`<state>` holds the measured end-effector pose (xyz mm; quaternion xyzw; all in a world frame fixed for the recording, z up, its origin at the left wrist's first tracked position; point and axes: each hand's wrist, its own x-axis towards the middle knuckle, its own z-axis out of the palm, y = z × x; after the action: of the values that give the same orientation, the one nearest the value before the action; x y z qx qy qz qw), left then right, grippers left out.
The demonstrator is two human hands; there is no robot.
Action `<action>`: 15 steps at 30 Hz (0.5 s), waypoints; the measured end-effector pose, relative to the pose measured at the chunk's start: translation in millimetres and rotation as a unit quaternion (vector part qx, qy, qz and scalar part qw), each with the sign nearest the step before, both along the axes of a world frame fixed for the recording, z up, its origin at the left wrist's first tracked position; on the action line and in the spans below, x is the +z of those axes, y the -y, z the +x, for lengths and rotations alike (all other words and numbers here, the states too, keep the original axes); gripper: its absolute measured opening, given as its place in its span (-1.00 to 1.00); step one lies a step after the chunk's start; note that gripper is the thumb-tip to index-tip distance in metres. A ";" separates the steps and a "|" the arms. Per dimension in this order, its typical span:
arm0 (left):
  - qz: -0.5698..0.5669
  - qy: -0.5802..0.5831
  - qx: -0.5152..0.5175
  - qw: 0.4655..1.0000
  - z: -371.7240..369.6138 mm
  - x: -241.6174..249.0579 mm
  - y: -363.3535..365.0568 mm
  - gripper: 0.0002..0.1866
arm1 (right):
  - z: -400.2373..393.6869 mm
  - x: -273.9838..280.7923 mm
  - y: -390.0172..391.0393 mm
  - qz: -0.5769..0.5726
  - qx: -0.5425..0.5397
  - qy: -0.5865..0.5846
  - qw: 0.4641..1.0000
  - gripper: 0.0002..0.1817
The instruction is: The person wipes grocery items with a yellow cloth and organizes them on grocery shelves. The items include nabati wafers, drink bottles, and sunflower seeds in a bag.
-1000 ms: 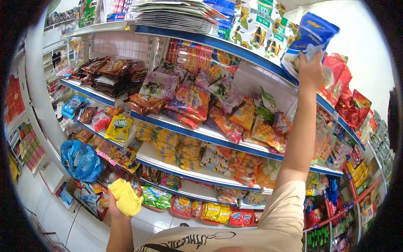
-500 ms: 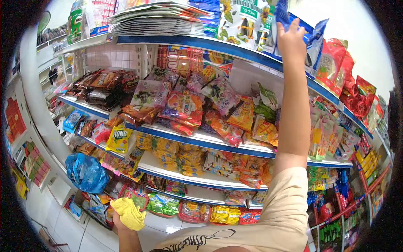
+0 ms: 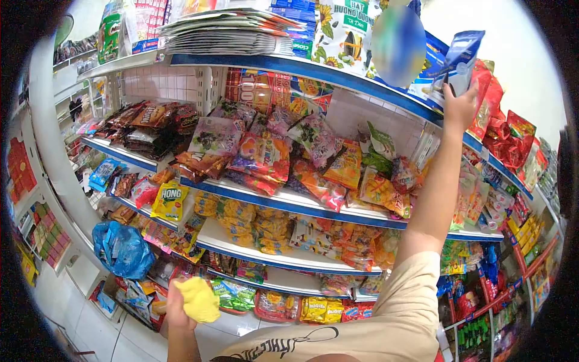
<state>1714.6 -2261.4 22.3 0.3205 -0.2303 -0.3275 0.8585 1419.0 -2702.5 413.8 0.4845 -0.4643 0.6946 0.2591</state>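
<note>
At the right end of the top shelf, my right hand [image 3: 461, 110] is closed on the lower part of a blue and silver-white bag [image 3: 463, 60], which leans to the right. Its label is too blurred to read. Low at the left, my left hand [image 3: 180, 308] grips a crumpled yellow cloth [image 3: 200, 300], held clear of the shelves. Beside the right hand are red bags [image 3: 494, 120] on one side and blue packets [image 3: 435, 57] on the other. White sunflower seed bags [image 3: 347, 36] stand further left.
Several shelves [image 3: 289, 202] of candy bags lie below. A stack of flat packs [image 3: 229, 36] sits on the top shelf. A blue plastic bag [image 3: 123, 250] hangs at the lower left, near a yellow candy bag [image 3: 169, 201]. Red-edged racks [image 3: 482, 311] stand at the right.
My right hand has moved right and down from the blue packets to the blue and silver-white bag, which now tilts further right. My left hand has shifted slightly right with the yellow cloth.
</note>
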 end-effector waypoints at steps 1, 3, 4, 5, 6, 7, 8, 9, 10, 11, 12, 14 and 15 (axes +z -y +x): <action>0.002 -0.017 -0.004 1.000 3.4 -8.4 0.7 -0.54 | -4.0 -3.5 -6.4 -0.042 0.019 0.005 0.999 -0.11; 0.172 0.159 0.067 0.970 -0.4 -8.4 2.0 -0.54 | -11.2 -14.1 -18.1 -0.118 0.126 0.018 0.985 -0.14; 0.253 0.244 0.101 0.931 -3.5 -7.2 2.8 -0.53 | -13.5 -20.7 -24.0 -0.149 0.213 0.027 0.965 -0.17; 0.295 0.308 0.105 0.899 -6.1 -5.7 3.0 -0.56 | -14.9 -28.4 -31.2 -0.180 0.299 0.035 0.937 -0.21; 0.335 0.370 0.109 0.860 -8.8 -3.9 2.9 -0.58 | -15.6 -37.4 -40.9 -0.209 0.381 0.043 0.900 -0.24; 0.372 0.429 0.112 0.816 -11.4 -2.1 2.4 -0.60 | -8.5 -49.3 -61.6 -0.204 0.481 0.076 0.849 -0.31; 0.407 0.485 0.115 0.765 -13.5 -0.6 1.5 -0.62 | -4.5 -66.2 -76.3 -0.171 0.530 0.132 0.820 -0.35; 0.405 0.474 0.099 0.776 -14.2 2.0 2.4 -0.65 | -2.9 -83.6 -89.9 -0.138 0.577 0.187 0.783 -0.40; 0.388 0.454 0.082 0.798 -11.8 0.5 1.6 -0.65 | -1.9 -103.3 -100.8 -0.094 0.620 0.192 0.755 -0.43; 0.372 0.431 0.065 0.820 -9.2 -4.1 1.3 -0.64 | -2.3 -128.0 -108.1 -0.048 0.661 0.195 0.723 -0.46; 0.357 0.404 0.050 0.841 -7.1 -11.6 0.7 -0.64 | 1.8 -151.5 -118.3 -0.003 0.689 0.195 0.698 -0.35; 0.304 0.346 -0.016 0.887 -5.4 -13.7 0.3 -0.58 | 27.3 -207.1 -148.1 0.105 0.743 0.180 0.636 -0.13; 0.270 0.307 -0.038 0.912 -10.6 -1.4 -0.2 -0.54 | 44.5 -236.6 -163.9 0.159 0.766 0.168 0.600 -0.02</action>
<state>1704.1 -2261.3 20.9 0.6155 -0.3974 -0.2952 0.6132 1463.4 -2538.6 177.2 0.5708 -0.0619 0.6228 -0.5315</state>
